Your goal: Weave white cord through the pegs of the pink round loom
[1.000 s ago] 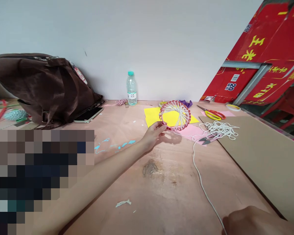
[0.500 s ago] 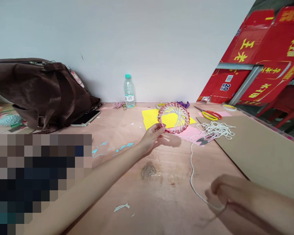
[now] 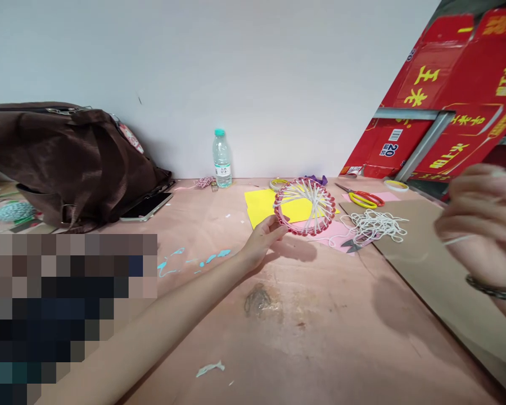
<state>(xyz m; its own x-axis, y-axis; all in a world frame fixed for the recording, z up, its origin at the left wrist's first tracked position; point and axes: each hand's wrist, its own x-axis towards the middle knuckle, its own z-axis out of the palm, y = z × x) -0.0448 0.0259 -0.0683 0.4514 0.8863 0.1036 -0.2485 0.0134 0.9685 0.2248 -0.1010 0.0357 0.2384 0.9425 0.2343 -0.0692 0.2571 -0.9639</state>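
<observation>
Fingers [image 3: 275, 229] of left hand [image 3: 261, 243] curled around red scalloped ring [image 3: 332, 209], gripping its rim above yellow paper [image 3: 261, 201], with white cord spokes [image 3: 316, 197] strung across ring. Right hand [image 3: 483, 219] raised and blurred, fingers bent near short white strand [image 3: 457, 241], any hold impossible to tell. Left arm [image 3: 152, 315] stretched across plywood tabletop [image 3: 303, 332]; dark bracelet [image 3: 493, 292] on right wrist; loose white cord [image 3: 375, 226] heaped nearby.

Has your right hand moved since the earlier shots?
Yes: the right hand has moved up and rightward, from beside the near edge of the cardboard sheet to above its right side.
</observation>
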